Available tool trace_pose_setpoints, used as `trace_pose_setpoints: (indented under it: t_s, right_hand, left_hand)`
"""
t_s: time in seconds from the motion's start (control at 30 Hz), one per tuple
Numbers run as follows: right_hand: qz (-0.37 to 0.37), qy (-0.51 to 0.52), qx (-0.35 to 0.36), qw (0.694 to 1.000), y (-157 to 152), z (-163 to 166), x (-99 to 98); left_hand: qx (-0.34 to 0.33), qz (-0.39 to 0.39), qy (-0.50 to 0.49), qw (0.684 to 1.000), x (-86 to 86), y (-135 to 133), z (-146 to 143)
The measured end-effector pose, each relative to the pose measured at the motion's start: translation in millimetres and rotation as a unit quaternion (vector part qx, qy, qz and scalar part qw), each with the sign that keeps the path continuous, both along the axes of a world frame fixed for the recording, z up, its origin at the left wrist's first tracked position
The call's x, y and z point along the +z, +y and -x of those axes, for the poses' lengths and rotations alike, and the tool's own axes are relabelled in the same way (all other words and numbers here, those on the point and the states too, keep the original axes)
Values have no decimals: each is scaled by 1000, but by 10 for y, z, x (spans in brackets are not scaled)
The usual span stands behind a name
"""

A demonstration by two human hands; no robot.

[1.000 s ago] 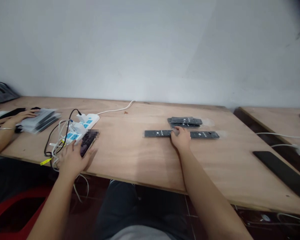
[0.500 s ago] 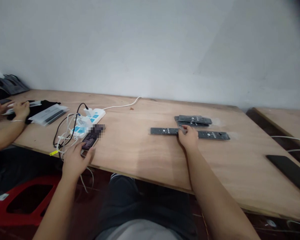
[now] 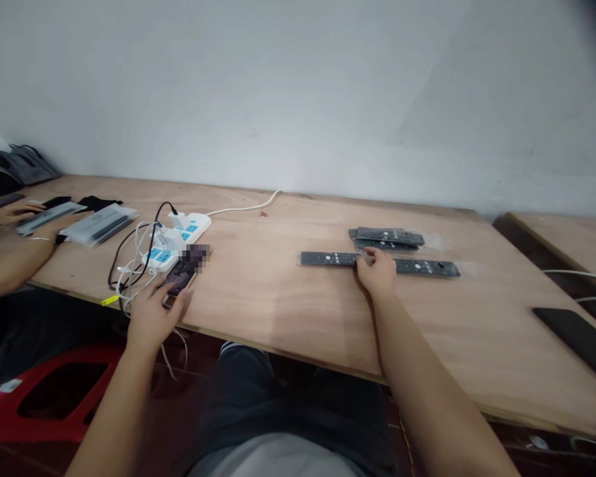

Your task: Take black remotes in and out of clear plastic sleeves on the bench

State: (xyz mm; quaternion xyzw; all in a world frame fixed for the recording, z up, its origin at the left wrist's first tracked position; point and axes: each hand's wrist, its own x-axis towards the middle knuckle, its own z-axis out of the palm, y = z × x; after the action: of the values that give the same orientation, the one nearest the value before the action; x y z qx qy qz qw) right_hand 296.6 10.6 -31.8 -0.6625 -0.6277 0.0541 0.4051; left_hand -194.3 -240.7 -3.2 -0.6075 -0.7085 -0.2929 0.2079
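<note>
Left hand (image 3: 153,313) is closed about the near end of a phone (image 3: 181,277), which is laid on the counter (image 3: 278,298) close to its front edge, the thumb set on the screen. Right hand (image 3: 377,275) is laid palm down further to the right, its fingers bent over the place where a black remote (image 3: 328,259) and a second remote (image 3: 427,267) are lined up end to end. Whether anything is gripped there cannot be told. Just behind these two, a small stack of wrapped remotes (image 3: 387,236) is seen.

Beyond the phone a white power strip (image 3: 181,237) with blue sockets is placed, and a tangle of black and white cables (image 3: 129,262) is gathered at its left, with a yellow tag (image 3: 110,300) at the counter's edge. At the far left, a co-worker's hand (image 3: 4,213) is rested beside bagged items (image 3: 99,224). A flat dark object (image 3: 576,338) is laid at the right end, and a red stool (image 3: 34,397) is stood below on the left.
</note>
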Motion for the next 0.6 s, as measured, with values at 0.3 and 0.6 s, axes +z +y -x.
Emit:
trace_pose_setpoints:
  t_s: [0.3, 0.6]
  right_hand:
    - [9, 4, -5, 1000, -22, 18, 23]
    - [15, 4, -3, 1000, -35, 21, 39]
  left_hand:
    - [13, 11, 8, 1000, 42, 12, -3]
    - [-18, 35, 10, 999, 26, 31, -47]
